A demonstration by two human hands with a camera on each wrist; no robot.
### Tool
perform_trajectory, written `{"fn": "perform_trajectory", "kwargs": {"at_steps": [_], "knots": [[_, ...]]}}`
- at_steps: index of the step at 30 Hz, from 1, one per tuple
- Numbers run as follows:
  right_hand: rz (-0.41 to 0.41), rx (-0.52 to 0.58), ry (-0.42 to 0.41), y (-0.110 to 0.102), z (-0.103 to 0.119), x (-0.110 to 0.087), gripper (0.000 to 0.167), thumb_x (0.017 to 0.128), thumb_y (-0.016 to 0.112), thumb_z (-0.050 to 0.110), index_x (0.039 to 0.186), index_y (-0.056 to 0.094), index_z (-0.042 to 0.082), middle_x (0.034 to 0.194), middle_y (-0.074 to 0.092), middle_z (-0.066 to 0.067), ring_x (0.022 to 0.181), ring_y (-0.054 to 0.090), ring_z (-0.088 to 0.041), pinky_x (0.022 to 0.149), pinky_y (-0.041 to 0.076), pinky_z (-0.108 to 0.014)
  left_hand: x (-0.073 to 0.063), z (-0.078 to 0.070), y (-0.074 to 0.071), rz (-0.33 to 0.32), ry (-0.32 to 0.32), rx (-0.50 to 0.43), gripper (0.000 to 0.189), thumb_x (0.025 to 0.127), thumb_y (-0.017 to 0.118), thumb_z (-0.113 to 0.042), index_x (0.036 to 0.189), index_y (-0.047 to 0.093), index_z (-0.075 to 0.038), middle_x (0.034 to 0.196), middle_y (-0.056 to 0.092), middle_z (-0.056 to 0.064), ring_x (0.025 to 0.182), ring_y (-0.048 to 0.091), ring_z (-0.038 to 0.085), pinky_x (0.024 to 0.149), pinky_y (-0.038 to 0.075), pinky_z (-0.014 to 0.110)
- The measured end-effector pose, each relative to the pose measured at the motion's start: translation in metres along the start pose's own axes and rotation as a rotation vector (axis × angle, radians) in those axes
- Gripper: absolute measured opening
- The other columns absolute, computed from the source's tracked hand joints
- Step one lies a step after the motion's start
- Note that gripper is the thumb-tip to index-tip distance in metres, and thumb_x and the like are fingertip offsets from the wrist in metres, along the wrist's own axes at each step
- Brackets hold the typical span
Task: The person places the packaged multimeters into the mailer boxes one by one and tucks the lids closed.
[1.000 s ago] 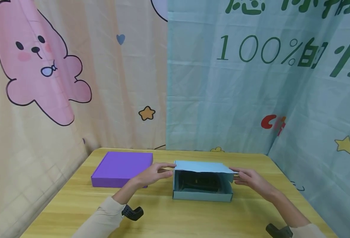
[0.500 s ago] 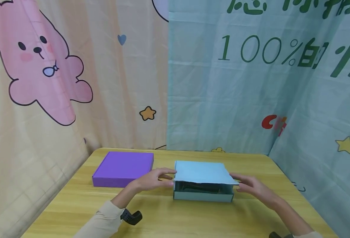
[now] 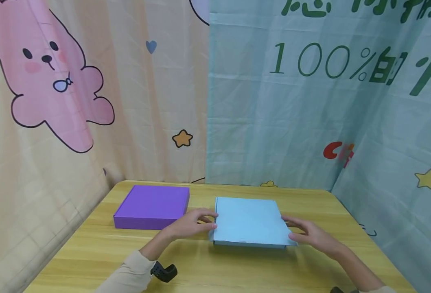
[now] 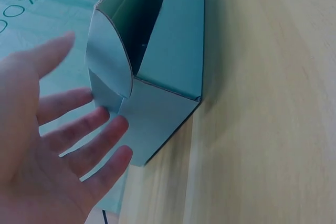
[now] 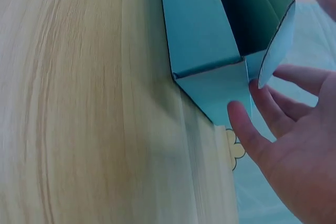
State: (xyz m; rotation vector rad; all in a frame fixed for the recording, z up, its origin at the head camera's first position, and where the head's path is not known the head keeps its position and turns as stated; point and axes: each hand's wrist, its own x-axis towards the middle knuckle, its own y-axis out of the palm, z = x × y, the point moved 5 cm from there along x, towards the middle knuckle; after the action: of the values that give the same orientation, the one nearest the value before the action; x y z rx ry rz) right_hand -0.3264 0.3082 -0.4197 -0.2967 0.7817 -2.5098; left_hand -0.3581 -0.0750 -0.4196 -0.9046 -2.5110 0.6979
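A light blue cardboard box [image 3: 252, 221] lies in front of me, its lid tilted down over the front. Both wrist views show a dark gap under the lid [image 4: 123, 3] and a side flap [image 4: 108, 51] standing out. My left hand [image 3: 191, 224] is at the box's left side, fingers relaxed and fingertips right at the wall. Against the right side is my right hand [image 3: 310, 234], its fingers spread near the lid's corner; the right wrist view shows its fingertips beside the side flap [image 5: 278, 43]. What lies inside is hidden now.
A purple flat box [image 3: 151, 207] lies closed to the left, just behind my left forearm. Both boxes stand on a wood-grain table [image 3: 215, 268]. Printed curtains [image 3: 156, 101] hang behind the table and along its sides.
The blue box's lid has swung down towards me, covering the front opening and the dark contents seen earlier. Both hands have moved slightly down and nearer along the box's sides.
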Motion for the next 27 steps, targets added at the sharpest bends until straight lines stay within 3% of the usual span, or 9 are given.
{"fn": "perform_trajectory", "kwargs": {"at_steps": [2,3,7,11,17,22,27], "knots": [[-0.056,-0.061,0.029,0.0,-0.001,0.003,0.056,0.107,0.059,0.028,0.154,0.046,0.002,0.155,0.046,-0.021,0.137,0.045,-0.044,0.101,0.047,-0.05,0.001,0.0,0.001,-0.018,0.003,0.015,0.044,0.105,0.064,-0.028,0.142,0.059,-0.004,0.142,0.058,0.011,0.12,0.063,0.026,0.099,0.052,0.038],[-0.077,-0.08,0.033,0.0,-0.001,0.004,0.055,0.107,0.059,0.03,0.153,0.048,0.002,0.153,0.048,-0.02,0.135,0.047,-0.044,0.101,0.046,-0.052,0.002,0.0,0.002,-0.025,0.003,0.017,0.043,0.105,0.065,-0.027,0.141,0.06,-0.004,0.141,0.059,0.011,0.12,0.064,0.026,0.098,0.053,0.038],[-0.122,-0.107,0.04,-0.001,-0.001,0.009,0.052,0.107,0.06,0.032,0.148,0.054,0.001,0.149,0.054,-0.018,0.13,0.053,-0.039,0.098,0.05,-0.042,0.002,0.001,0.004,-0.048,0.007,0.026,0.04,0.104,0.066,-0.027,0.136,0.062,-0.005,0.137,0.061,0.01,0.118,0.064,0.027,0.096,0.054,0.038],[-0.112,-0.112,0.014,0.0,-0.001,0.013,0.049,0.106,0.063,0.03,0.144,0.058,0.001,0.148,0.053,-0.021,0.126,0.056,-0.037,0.097,0.053,-0.043,0.001,0.004,0.007,-0.071,0.001,0.052,0.036,0.104,0.067,-0.03,0.133,0.063,-0.008,0.136,0.06,0.007,0.118,0.064,0.029,0.095,0.055,0.038],[-0.079,-0.183,-0.066,0.003,0.002,0.019,0.046,0.1,0.072,0.024,0.135,0.063,-0.004,0.144,0.05,-0.027,0.125,0.054,-0.045,0.093,0.056,-0.049,0.001,0.007,0.012,-0.114,-0.021,0.112,0.03,0.101,0.07,-0.03,0.124,0.065,-0.01,0.129,0.057,0.008,0.116,0.062,0.032,0.091,0.057,0.04],[-0.069,-0.394,-0.076,0.004,0.007,0.023,0.049,0.093,0.08,0.03,0.128,0.069,-0.003,0.135,0.056,-0.018,0.123,0.053,-0.041,0.095,0.054,-0.052,0.003,0.01,0.02,-0.116,-0.057,0.163,0.028,0.098,0.073,-0.027,0.118,0.065,-0.01,0.123,0.056,0.01,0.111,0.064,0.034,0.086,0.058,0.039],[-0.034,-0.596,-0.13,0.006,0.022,0.03,0.046,0.089,0.084,0.031,0.125,0.073,0.003,0.133,0.059,-0.013,0.123,0.055,-0.039,0.099,0.048,-0.059,0.004,0.01,0.023,-0.122,-0.085,0.115,0.026,0.098,0.074,-0.022,0.116,0.063,-0.008,0.127,0.056,0.015,0.11,0.066,0.035,0.084,0.059,0.041]]}}
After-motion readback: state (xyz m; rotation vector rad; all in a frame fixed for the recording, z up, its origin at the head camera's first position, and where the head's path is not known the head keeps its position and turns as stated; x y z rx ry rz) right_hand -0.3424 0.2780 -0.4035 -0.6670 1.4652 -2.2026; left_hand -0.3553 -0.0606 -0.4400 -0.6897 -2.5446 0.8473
